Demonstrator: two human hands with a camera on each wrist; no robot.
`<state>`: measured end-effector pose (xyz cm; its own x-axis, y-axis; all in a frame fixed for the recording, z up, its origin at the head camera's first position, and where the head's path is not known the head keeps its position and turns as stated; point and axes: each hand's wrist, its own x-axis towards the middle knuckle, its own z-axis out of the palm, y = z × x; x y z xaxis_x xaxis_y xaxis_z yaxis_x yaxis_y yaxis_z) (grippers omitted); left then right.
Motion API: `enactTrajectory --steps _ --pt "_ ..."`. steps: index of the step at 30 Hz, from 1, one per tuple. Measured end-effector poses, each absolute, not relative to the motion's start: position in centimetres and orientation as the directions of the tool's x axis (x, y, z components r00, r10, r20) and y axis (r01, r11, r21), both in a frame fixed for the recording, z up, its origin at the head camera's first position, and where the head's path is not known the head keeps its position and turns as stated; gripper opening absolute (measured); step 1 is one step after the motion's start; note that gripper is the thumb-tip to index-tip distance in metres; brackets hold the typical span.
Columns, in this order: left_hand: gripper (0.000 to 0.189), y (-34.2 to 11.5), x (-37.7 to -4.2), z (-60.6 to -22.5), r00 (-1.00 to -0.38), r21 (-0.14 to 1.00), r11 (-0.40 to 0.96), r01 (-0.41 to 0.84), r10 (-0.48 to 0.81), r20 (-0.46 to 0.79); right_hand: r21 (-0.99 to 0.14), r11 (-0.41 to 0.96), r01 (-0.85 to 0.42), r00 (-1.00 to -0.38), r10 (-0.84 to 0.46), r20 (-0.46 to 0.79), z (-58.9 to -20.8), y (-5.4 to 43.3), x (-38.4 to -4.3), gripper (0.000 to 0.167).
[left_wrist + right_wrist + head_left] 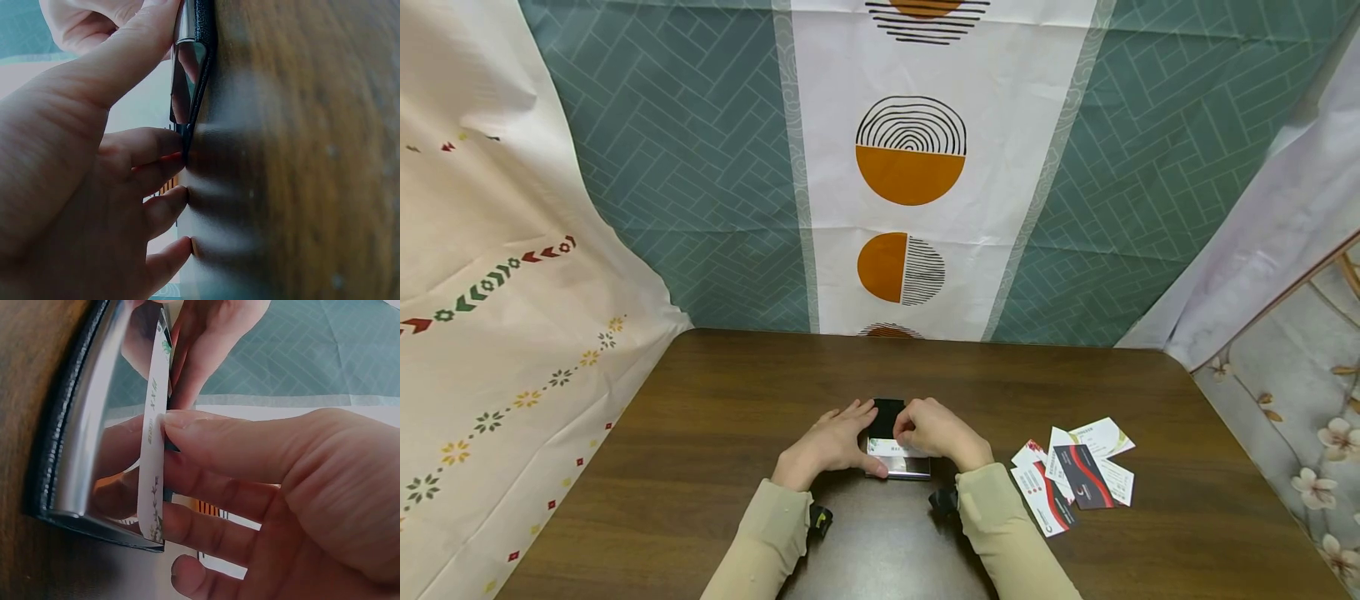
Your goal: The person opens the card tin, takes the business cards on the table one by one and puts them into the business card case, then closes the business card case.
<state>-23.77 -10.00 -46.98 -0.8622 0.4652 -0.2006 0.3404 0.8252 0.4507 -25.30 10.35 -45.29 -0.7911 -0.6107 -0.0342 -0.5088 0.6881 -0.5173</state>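
Note:
A business card case (910, 467) with a shiny metal body lies on the table, its black lid (887, 413) folded back away from me. A white business card (887, 447) with green print lies at the metal body. My right hand (942, 433) pinches that card, thumb at its far edge; the fingertips behind it are partly hidden in the right wrist view. At the case's left side rests my left hand (829, 447), fingers spread and fairly straight. Its thumb presses the near left corner, and the forefinger touches the side near the lid.
Several loose business cards (1090, 483) overlap on the right of the brown wooden table (647, 467). A patterned cloth (730, 183) hangs behind the table's far edge. More cloth hangs at the left and right sides.

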Motion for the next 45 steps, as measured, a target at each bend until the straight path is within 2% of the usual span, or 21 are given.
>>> enactTrajectory --steps 17,26,34,45 --pt "0.105 -9.9 -23.8 -47.0 -0.865 0.458 0.826 0.329 0.458 -0.206 -0.516 0.717 -0.47 -0.822 -0.568 -0.041 -44.4 11.4 -25.4 0.008" --pt "0.106 -9.9 -23.8 -47.1 -0.865 0.459 0.824 0.332 0.46 -0.2 -0.547 0.754 -0.364 -0.873 -0.481 -0.083 -42.5 13.4 -25.0 0.029" --pt "0.106 -10.1 -23.9 -47.2 -0.866 0.454 0.825 0.336 0.46 -0.195 -0.573 0.762 -0.301 -0.907 -0.415 -0.077 -41.6 15.9 -24.7 0.034" --pt "0.106 -10.1 -23.8 -47.1 -0.865 0.459 0.819 0.344 0.466 -0.184 -0.61 0.75 -0.257 -0.939 -0.344 -0.027 -39.9 21.0 -22.6 0.037"
